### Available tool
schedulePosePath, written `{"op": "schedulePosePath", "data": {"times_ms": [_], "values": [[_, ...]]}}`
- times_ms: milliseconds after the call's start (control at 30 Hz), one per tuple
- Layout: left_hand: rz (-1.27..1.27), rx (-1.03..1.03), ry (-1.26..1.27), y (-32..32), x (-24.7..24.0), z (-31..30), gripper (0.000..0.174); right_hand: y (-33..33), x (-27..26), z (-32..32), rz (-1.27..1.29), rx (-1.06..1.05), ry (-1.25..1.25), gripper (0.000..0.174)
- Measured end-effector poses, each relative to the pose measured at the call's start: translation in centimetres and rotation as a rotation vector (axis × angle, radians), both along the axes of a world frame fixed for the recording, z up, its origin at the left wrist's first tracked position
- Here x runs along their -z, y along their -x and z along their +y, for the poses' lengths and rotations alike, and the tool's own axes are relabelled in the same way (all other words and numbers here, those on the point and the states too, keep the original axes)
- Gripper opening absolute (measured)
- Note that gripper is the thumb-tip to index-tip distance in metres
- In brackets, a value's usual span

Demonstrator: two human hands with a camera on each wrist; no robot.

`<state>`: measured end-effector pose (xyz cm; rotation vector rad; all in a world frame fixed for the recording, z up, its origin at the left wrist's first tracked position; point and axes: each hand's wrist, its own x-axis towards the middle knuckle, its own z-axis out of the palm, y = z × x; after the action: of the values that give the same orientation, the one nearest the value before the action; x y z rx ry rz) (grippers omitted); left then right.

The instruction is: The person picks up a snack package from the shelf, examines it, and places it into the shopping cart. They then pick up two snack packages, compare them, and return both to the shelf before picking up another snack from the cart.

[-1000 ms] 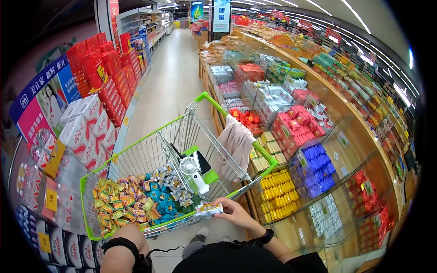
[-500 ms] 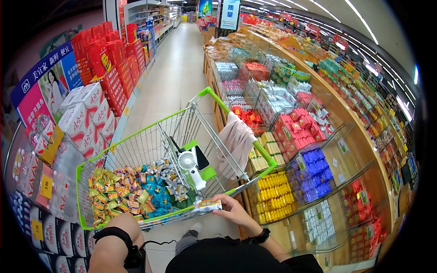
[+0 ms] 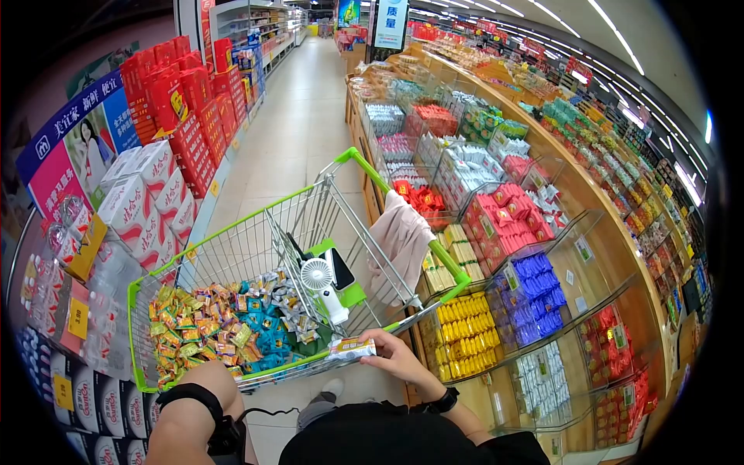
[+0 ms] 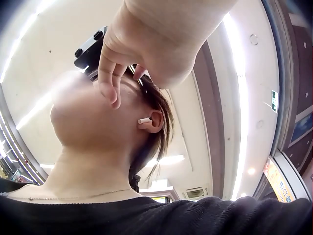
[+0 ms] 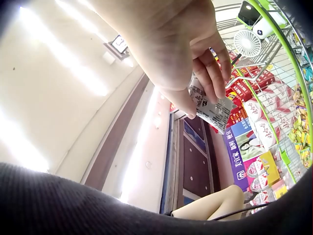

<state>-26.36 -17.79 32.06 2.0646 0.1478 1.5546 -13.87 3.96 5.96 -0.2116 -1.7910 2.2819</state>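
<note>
In the head view, my right hand pinches the right end of a small wrapped snack packet above the near rim of a shopping cart. The right wrist view shows the packet's silver, printed side between thumb and fingers. My left hand, its fingers loosely bent, holds nothing. The head view has it at the lower left by the cart's near side, bent at the wrist, fingers hidden. Many small wrapped snacks in yellow, orange, blue and silver fill the cart's near part.
A white handheld fan and a phone lie on the cart's green seat flap. A pink cloth hangs over the handle. Snack bins line the right side; red cartons and bottles stand on the left.
The head view has turned slightly, shifting the shelves a little to the right. The cart and the right hand with the packet appear slightly further left and higher; the grip stays the same.
</note>
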Motion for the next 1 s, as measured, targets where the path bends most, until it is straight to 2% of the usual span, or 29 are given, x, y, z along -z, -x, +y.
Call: {"op": "schedulePosePath", "data": {"times_ms": [33,167,233,333,467,533,667,733,1000], "values": [[0.035,0.095,-0.043,0.3,0.1,0.3,0.037,0.0,0.0,0.0,0.009,0.001,0.002,0.032],[0.028,0.113,-0.059,0.5,0.0,0.8,0.034,0.1,0.0,0.2,0.000,0.001,-0.009,0.033],[0.107,0.185,-0.027,0.9,-0.2,0.9,0.032,0.2,-0.1,0.3,-0.004,0.000,-0.009,0.032],[0.034,0.129,-0.041,0.6,0.2,0.7,0.030,0.3,0.0,0.3,-0.012,-0.001,-0.019,0.032],[0.069,0.134,-0.053,0.6,0.3,0.7,0.028,0.4,-0.2,0.4,-0.010,-0.003,-0.026,0.032],[-0.043,0.020,-0.125,0.0,0.6,0.8,0.028,0.5,-0.2,0.4,-0.012,-0.005,-0.030,0.032],[-0.014,0.085,-0.101,0.5,0.1,1.1,0.028,0.5,-0.1,0.3,0.006,0.018,-0.058,0.033],[0.083,0.198,-0.055,1.1,0.1,1.0,0.030,0.5,-0.4,0.3,0.000,0.003,-0.043,0.033],[-0.050,0.092,-0.122,0.7,0.9,1.1,0.030,0.6,-0.3,0.3,0.003,-0.013,-0.040,0.033]]}}
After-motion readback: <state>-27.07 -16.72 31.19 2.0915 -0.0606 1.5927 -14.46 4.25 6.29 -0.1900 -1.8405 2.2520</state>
